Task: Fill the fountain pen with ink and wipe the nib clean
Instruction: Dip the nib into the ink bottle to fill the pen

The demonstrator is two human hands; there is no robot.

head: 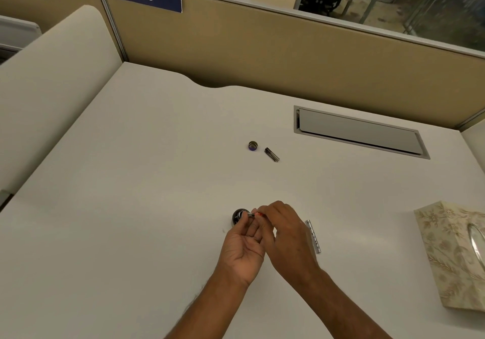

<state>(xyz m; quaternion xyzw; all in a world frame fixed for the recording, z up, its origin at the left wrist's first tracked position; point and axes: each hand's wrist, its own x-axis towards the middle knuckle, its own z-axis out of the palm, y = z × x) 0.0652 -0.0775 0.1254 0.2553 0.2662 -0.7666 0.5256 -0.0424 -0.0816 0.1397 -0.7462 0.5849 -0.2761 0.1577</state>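
At frame centre both hands, left [242, 244] and right [284, 229], grip the pen [252, 215] over the open bottle [239, 216]; wiping seems left.

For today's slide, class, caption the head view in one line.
Both hands, left hand and right hand, hold the pen section over the open ink bottle; tissue box waits alongside.
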